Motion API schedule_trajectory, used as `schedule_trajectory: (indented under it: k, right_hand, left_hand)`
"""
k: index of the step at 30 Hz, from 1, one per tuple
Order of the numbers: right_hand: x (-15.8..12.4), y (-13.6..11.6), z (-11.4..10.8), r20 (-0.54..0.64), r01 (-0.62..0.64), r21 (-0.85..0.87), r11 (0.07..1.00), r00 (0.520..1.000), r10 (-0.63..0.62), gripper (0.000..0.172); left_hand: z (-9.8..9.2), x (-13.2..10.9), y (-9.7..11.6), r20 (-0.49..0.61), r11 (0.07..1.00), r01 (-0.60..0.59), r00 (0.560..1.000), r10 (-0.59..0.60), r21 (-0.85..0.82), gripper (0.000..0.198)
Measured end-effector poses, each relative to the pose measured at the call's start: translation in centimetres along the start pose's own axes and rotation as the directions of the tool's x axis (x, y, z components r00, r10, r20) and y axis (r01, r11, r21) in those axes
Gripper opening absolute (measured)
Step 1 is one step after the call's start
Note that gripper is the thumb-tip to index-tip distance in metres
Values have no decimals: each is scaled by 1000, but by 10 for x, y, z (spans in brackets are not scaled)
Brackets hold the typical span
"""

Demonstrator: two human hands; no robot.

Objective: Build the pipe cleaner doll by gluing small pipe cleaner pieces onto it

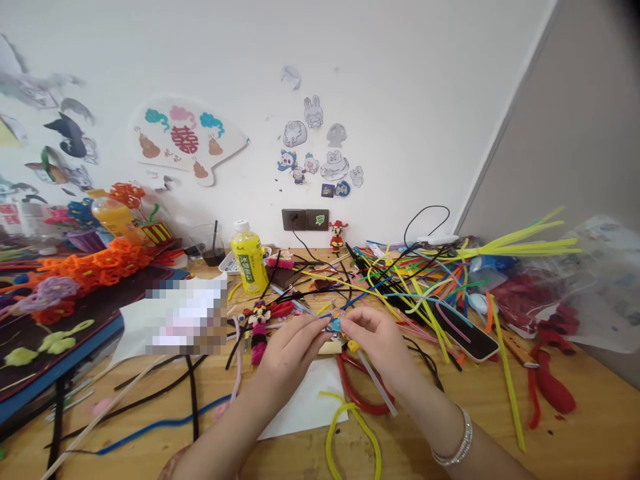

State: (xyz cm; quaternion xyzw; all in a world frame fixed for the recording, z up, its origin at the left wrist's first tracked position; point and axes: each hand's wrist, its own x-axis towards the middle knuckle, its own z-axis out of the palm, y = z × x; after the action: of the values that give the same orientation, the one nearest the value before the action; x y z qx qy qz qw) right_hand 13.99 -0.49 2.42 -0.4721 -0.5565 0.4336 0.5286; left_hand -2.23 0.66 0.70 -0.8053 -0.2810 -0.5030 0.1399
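Observation:
My left hand [295, 347] and my right hand [375, 340] meet over the middle of the table, fingers closed around a small blue piece [335, 324]. Its details are too small to make out. Beneath them lie a white sheet [305, 403] and red-handled pliers [365, 383]. A yellow-tipped clear stick [373, 377] sits just under my right hand. Left of my left hand is a pink and black pipe-cleaner figure [259, 333]. A bent yellow pipe cleaner [373, 443] rests near the front edge.
A yellow drink bottle [249, 260] stands behind the figure. Many pipe cleaners [425, 293] and a phone [470, 337] cover the right side. Orange pipe-cleaner flowers [100, 267] are at left. A blue pipe cleaner [163, 423] lies front left.

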Motion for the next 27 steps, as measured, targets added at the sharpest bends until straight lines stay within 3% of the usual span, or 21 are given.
schedule_trajectory:
  k: [27]
  right_hand:
    - [-4, 5, 6, 34, -86, 286, 954, 996, 80, 17]
  left_hand:
    - [1, 0, 0, -27, 999, 28, 999, -29, -34, 13]
